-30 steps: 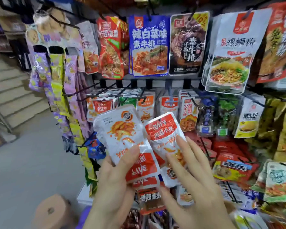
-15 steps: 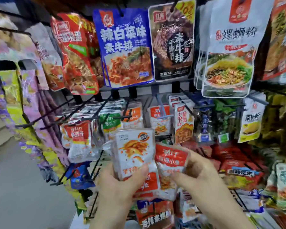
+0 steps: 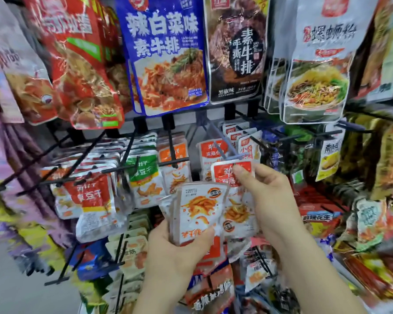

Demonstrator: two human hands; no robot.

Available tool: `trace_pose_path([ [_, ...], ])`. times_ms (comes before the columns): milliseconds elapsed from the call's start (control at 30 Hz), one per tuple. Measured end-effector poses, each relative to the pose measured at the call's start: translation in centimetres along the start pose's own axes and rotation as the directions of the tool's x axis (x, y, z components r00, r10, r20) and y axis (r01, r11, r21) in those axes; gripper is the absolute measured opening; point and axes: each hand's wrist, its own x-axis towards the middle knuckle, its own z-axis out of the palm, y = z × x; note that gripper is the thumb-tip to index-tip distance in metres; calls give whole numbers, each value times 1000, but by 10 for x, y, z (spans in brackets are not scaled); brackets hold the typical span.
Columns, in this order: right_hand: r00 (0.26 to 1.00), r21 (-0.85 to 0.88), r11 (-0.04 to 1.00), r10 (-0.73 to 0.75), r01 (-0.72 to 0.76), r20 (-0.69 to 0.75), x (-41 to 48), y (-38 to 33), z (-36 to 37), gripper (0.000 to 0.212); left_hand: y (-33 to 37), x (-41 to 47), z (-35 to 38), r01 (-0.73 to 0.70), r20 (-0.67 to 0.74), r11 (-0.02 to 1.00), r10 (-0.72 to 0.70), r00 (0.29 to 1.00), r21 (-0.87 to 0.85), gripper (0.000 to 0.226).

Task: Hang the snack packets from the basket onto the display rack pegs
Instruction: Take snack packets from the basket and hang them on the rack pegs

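Lifted, right hand (image 3: 272,196) pinches glossy packet (image 3: 238,211); left hand (image 3: 175,252) grips stack (image 3: 197,207).

The right hand (image 3: 270,200) covers the top corner of the red-topped packet (image 3: 221,175) it pinches, so whether the hole sits on the blue peg (image 3: 221,141) cannot be told, and the packet's lower left hides behind the stack (image 3: 197,211) in the left hand (image 3: 175,252), whose fingers lie out of sight behind it. The top-row bags (image 3: 236,53), the blue bag (image 3: 166,53) among them, are cut by the upper edge, their fine print too small to read. The purple and yellow packets (image 3: 7,200) at the left are smeared by blur, and both forearms (image 3: 322,275) run off the bottom edge.
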Motion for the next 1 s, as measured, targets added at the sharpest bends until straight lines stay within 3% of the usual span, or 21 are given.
trace_pose_path([
  [133,998,30,999,43,-41,-38,8,-2,10,14,0,7,-5,-19,94,992,7,996,123,24],
  [333,995,-15,995,102,-102,-13,11,-9,8,39,5,21,-10,-161,291,942,72,954,295,28],
  [533,989,49,988,145,-144,-28,22,-4,6,39,15,28,-11,-341,344,857,209,915,387,41],
  [700,985,64,985,166,-163,-55,29,2,8,24,13,37,-10,-264,366,904,133,921,336,35],
  [767,986,11,992,129,-128,-109,32,3,8,25,11,38,-10,-222,343,922,107,933,318,30],
  [867,981,-244,969,0,-47,-192,39,3,7,21,7,40,-13,-173,294,936,80,953,307,27],
  [1000,977,-531,847,-129,20,-169,46,8,4,50,0,37,-16,-131,246,955,64,967,267,36],
])
